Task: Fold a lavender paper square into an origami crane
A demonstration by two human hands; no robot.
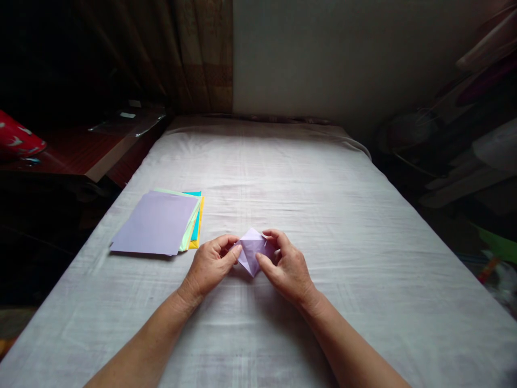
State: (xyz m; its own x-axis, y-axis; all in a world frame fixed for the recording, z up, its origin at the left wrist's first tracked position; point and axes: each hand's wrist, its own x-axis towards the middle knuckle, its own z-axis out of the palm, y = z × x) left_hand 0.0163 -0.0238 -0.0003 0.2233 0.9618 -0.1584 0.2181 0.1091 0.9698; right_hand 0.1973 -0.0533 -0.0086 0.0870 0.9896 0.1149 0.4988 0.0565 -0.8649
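A small folded piece of lilac paper (pixel 252 251) with a pointed lower tip sits between both hands, just above the white sheet. My left hand (pixel 210 265) pinches its left edge with thumb and fingers curled. My right hand (pixel 285 266) grips its right side, thumb on the front and fingers curled over the top. Both forearms reach in from the bottom of the view.
A stack of coloured paper sheets (pixel 158 222), lilac on top with green, teal and yellow edges showing, lies to the left on the white bed sheet (pixel 323 215). A dark wooden side table (pixel 81 153) stands at the left; clutter fills the dim right side.
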